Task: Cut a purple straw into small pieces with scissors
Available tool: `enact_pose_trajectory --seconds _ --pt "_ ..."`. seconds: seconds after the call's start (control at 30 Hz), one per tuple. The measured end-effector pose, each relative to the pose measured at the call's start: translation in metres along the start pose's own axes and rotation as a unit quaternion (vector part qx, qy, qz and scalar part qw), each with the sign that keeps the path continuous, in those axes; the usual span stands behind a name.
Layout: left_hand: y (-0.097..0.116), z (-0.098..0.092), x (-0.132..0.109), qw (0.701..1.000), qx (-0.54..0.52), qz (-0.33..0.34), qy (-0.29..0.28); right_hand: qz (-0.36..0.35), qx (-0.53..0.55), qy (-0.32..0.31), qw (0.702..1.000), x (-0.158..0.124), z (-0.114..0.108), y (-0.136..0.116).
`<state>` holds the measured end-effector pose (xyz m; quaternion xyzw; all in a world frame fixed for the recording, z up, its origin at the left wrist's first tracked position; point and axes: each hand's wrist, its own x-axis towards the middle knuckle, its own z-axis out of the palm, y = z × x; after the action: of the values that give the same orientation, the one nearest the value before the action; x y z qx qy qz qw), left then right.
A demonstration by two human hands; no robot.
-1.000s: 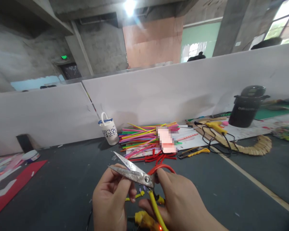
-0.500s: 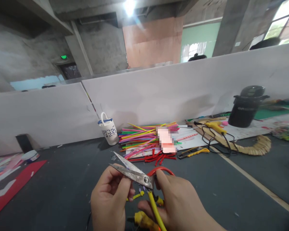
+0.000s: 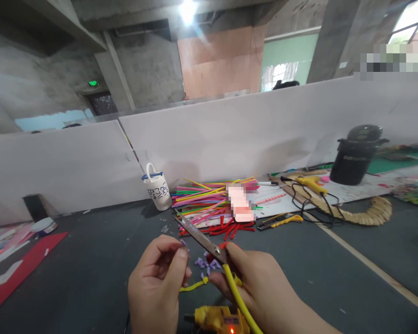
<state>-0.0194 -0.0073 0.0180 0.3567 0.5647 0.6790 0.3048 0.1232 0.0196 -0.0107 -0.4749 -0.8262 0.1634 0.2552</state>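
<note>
My right hand grips a pair of scissors with worn metal blades, one handle wrapped in yellow and the other red. Their blades lie almost together and point up and left. Close by on the left, my left hand pinches a small purple piece between thumb and fingertip, apart from the blades. Several short purple bits lie on the dark table between the hands. Below them is a yellow fuzzy strip with a knotted end. A yellow glue gun, its red light glowing, lies nearest me, partly hidden by the scissors' handle.
Coloured pipe cleaners lie ahead beside a white cup. To the right are a utility knife, another glue gun with a looped cord, and a black bin. Red card lies left; a white partition stands behind.
The scissors have swung away from my left fingers to the right, and their blades have closed from wide apart. The purple piece and purple bits now show more clearly.
</note>
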Motion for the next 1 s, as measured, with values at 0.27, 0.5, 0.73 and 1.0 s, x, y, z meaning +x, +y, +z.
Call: enact_pose_trajectory --seconds 0.27,0.5,0.73,1.0 --pt "0.002 0.002 0.0 0.999 0.02 0.006 -0.033 -0.015 -0.006 -0.009 1.0 -0.001 -0.001 -0.001" --pt "-0.003 0.0 0.001 0.998 0.013 0.027 -0.06 -0.029 -0.025 0.033 0.999 -0.002 0.005 0.002" --pt "-0.004 0.0 0.001 0.998 0.023 0.011 -0.064 -0.03 -0.033 0.039 0.998 -0.003 0.006 0.003" --pt "-0.004 0.0 0.0 0.998 0.028 0.006 -0.052 -0.017 -0.027 0.034 0.999 -0.004 0.006 0.002"
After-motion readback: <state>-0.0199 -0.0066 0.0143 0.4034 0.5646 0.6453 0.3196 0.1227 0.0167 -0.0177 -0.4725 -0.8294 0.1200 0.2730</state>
